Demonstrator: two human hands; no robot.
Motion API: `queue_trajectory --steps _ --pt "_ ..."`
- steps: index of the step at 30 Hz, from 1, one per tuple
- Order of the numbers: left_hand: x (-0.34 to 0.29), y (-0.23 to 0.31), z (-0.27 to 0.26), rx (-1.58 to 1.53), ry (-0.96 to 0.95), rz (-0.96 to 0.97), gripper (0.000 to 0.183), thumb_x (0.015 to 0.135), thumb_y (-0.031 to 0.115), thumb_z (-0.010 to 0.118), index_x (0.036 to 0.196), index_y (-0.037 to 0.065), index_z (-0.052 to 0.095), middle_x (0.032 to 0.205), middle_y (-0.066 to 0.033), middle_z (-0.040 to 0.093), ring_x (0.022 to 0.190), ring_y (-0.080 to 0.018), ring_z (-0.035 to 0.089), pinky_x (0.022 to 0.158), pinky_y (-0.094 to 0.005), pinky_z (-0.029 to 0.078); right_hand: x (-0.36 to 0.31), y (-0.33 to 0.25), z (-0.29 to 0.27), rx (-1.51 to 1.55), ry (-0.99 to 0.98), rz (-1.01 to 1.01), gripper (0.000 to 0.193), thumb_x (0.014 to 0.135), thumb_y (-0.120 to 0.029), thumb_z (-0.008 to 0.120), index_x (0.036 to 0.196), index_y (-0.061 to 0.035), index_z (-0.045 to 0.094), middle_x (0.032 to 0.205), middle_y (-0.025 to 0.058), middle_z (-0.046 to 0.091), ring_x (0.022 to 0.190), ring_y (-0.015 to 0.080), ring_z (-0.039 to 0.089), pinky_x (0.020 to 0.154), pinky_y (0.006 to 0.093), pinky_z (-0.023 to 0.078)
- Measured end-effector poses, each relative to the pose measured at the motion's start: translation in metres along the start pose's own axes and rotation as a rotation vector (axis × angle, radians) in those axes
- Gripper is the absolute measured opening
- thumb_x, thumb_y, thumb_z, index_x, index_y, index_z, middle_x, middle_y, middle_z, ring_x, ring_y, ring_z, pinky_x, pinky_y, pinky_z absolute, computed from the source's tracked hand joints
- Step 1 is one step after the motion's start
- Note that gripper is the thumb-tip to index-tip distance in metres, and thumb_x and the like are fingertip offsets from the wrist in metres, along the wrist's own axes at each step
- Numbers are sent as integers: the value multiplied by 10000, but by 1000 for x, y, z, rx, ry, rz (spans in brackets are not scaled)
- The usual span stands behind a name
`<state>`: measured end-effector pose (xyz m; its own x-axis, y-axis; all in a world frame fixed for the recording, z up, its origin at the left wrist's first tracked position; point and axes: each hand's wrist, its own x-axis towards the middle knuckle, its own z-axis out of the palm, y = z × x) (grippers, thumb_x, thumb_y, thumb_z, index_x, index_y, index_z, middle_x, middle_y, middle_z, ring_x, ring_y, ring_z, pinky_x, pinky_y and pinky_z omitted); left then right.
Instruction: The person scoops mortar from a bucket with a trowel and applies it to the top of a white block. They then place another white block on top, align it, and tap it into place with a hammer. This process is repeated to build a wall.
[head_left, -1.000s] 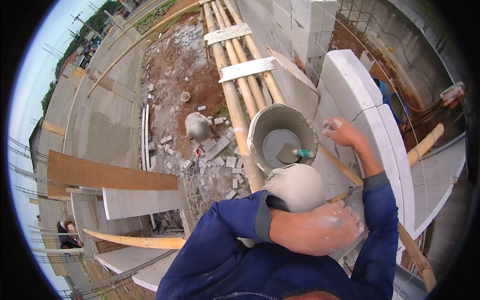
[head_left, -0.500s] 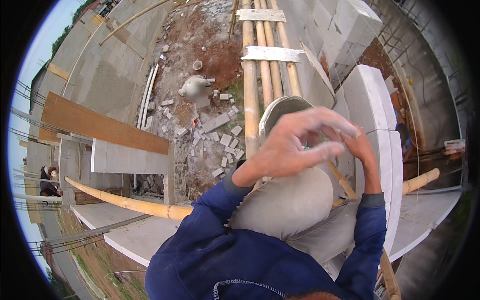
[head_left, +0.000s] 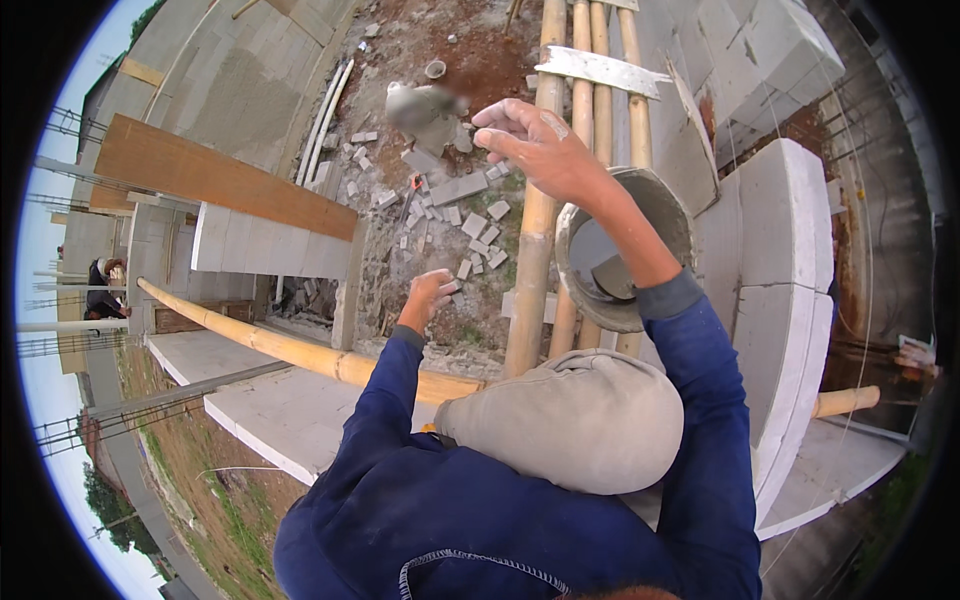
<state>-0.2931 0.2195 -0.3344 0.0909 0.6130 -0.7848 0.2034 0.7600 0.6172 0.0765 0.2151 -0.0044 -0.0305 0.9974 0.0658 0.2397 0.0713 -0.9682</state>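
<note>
My right hand (head_left: 530, 145) reaches forward over the bamboo poles (head_left: 583, 110), its arm crossing above a round bucket (head_left: 664, 215). Thumb and fingers are apart and curved with nothing between them, and pale dust marks the back of the hand. Grey, wet-looking material fills part of the bucket, and a flat grey piece I cannot identify shows inside it. To the left, my left hand (head_left: 430, 298) hangs in the air past the bent bamboo pole (head_left: 270, 335). Its fingers are loosely curved and hold nothing that I can see.
A wall of white blocks (head_left: 785, 230) rises close on my right. Broken block pieces (head_left: 475, 225) lie on the ground far below, near a person (head_left: 425, 115). A brown board (head_left: 225, 185) tops a block wall on the left; another person (head_left: 103, 290) is beyond it.
My hands were close together over my lap. Now they are apart: the left has gone left, the right forward and left. The view has shifted, showing more of the bucket.
</note>
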Motion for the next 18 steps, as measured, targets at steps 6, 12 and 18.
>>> queue_trajectory --steps 6,12,18 --pt "8 -68 -33 -85 59 -202 419 1085 204 596 1458 13 582 1421 -163 666 1235 -333 696 1065 -500 560 -23 131 142 570 38 237 428 1084 -390 644 1314 -29 631 1092 65 721 910 137 697 789 299 552" --pt "14 -122 -27 141 58 -261 416 1072 232 595 1429 17 609 1385 -156 688 1233 -322 700 1035 -485 575 -103 252 230 675 153 610 349 1073 -369 652 1205 -45 646 985 28 693 780 116 657 680 274 532" --pt "4 -140 -8 137 22 -299 442 1072 239 626 1445 2 605 1390 -172 687 1234 -330 703 1037 -475 576 -113 285 229 712 154 618 352 1081 -367 641 1264 -68 624 1081 64 711 874 145 699 761 312 573"
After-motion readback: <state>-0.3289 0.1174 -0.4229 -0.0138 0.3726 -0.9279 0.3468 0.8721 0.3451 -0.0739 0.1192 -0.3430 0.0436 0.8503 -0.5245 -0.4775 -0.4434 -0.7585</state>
